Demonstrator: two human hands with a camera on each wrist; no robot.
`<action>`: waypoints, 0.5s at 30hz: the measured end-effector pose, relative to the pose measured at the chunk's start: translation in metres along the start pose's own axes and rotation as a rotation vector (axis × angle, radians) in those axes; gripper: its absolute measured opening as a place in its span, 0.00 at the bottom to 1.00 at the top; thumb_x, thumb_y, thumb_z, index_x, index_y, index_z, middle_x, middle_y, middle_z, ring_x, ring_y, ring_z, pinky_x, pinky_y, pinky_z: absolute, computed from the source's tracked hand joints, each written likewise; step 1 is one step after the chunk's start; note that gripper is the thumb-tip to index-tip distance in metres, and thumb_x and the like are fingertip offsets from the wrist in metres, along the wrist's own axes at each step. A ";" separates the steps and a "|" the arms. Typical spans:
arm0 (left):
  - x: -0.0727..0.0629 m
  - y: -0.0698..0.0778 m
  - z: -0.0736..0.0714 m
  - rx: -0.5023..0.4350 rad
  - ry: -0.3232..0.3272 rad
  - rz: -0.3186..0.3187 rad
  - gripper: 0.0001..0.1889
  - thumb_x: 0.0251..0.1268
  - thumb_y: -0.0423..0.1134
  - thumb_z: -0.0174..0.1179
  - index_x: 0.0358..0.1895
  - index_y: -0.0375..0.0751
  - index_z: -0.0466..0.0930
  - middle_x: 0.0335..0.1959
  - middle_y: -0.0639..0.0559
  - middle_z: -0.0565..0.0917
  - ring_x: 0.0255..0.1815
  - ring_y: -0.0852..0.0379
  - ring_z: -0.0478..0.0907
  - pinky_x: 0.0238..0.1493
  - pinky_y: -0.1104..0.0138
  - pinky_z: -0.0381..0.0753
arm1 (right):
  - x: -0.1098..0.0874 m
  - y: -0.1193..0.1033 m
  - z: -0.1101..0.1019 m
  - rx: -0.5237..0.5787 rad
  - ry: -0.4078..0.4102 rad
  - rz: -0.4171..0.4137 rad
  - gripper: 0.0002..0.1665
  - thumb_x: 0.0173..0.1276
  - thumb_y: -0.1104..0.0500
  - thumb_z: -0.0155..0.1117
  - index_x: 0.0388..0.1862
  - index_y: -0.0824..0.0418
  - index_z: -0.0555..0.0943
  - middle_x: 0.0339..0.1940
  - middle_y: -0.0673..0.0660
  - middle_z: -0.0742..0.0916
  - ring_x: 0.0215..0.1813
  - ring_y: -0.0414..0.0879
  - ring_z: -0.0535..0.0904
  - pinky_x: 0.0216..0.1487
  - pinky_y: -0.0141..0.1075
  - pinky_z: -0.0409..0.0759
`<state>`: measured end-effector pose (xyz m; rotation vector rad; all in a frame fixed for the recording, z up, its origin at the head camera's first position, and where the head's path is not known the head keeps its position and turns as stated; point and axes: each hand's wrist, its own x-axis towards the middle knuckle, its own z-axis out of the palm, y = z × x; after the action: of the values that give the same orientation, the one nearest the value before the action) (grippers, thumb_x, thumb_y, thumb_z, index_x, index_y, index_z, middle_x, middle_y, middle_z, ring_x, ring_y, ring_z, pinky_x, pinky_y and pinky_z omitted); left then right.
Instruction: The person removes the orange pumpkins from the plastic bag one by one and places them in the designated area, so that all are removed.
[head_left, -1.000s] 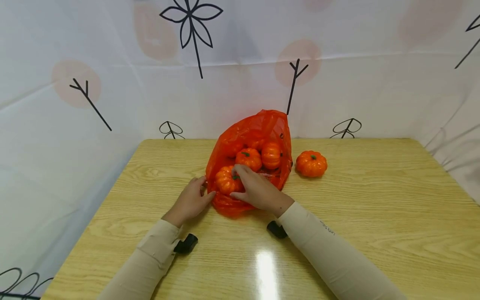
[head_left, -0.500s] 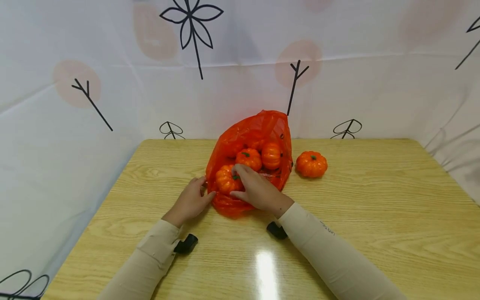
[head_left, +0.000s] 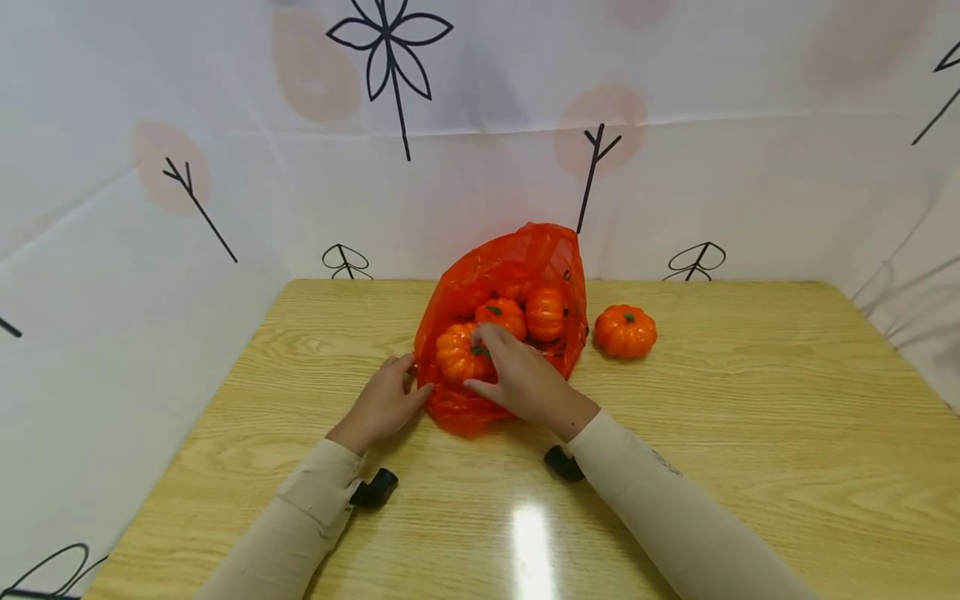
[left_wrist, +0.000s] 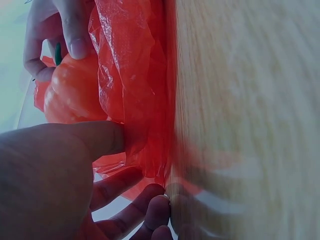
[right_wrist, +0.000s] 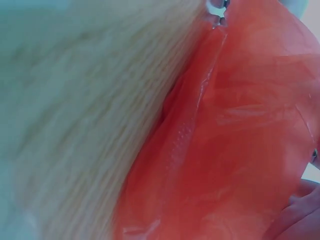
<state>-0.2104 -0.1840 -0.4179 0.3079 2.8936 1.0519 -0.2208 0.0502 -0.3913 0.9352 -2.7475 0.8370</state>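
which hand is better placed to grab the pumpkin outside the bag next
Likely the right hand, once free: it is nearer that pumpkin, right of the bag; the left hand holds the bag's left edge.

In the head view, the scene is brightly and evenly lit, with a white streak of glare reflected low on the glossy desk [head_left: 757, 433], small highlights caught on the pumpkin [head_left: 625, 332] beside the red plastic bag [head_left: 543, 254], and a soft shadow cast along the left sleeve [head_left: 288, 521]. The left wrist view is dimmer and tinted bluish, its foreground desk surface blurred. In the right wrist view, contrast is washed out by haze, teal is spread along the left side, and the bag is softly rendered.
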 end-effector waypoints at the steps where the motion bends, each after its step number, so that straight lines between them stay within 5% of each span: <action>1: 0.000 0.000 0.000 -0.001 0.000 0.001 0.21 0.68 0.42 0.63 0.60 0.39 0.75 0.47 0.42 0.77 0.37 0.52 0.71 0.38 0.64 0.72 | -0.001 0.000 0.000 -0.003 -0.001 -0.002 0.32 0.64 0.50 0.74 0.59 0.55 0.67 0.50 0.53 0.80 0.48 0.44 0.80 0.50 0.38 0.83; 15: -0.001 0.003 0.000 -0.005 -0.001 -0.013 0.20 0.68 0.42 0.63 0.59 0.39 0.75 0.46 0.43 0.76 0.36 0.52 0.71 0.39 0.64 0.71 | -0.018 0.004 -0.012 -0.062 0.056 -0.045 0.40 0.65 0.48 0.72 0.67 0.61 0.64 0.56 0.56 0.81 0.43 0.46 0.81 0.46 0.39 0.84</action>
<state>-0.2088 -0.1821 -0.4162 0.2892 2.8873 1.0565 -0.2091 0.0685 -0.3880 0.9432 -2.6782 0.7550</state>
